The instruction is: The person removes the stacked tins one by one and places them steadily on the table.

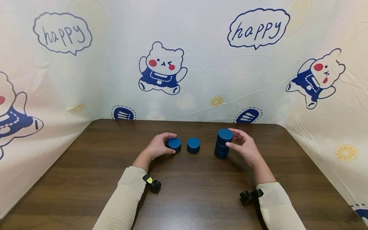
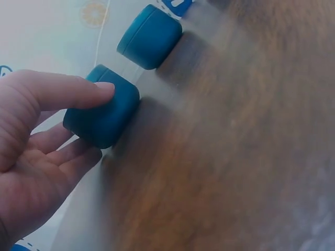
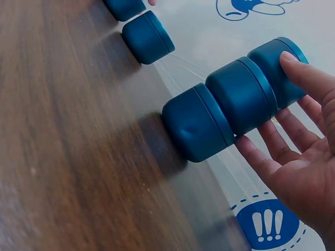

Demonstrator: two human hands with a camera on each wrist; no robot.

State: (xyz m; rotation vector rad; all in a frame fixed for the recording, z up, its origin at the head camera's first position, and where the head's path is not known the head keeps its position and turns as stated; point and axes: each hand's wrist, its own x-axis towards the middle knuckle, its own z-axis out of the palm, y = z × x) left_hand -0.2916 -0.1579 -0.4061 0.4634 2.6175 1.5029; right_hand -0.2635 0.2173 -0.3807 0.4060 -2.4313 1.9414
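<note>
Three small blue lidded tins form an upright stack on the right; the top tin (image 1: 225, 135) sits on the middle and bottom tins (image 1: 221, 151). My right hand (image 1: 248, 147) holds the top tin, its thumb across the near side and its other fingers behind. In the right wrist view the bottom tin (image 3: 193, 125) has a small dent in its side. My left hand (image 1: 158, 146) pinches another blue tin (image 1: 175, 144) standing on the table, the thumb in front in the left wrist view. Between that tin and the stack stands a single blue tin (image 1: 193, 145), untouched by either hand.
A dark wooden table (image 1: 184, 191) carries all the tins. Behind and beside it hangs a pale cloth (image 1: 207, 80) with printed bears and "happy" bubbles. A small black camera (image 1: 155, 185) is strapped at the left wrist, another camera (image 1: 247, 197) at the right.
</note>
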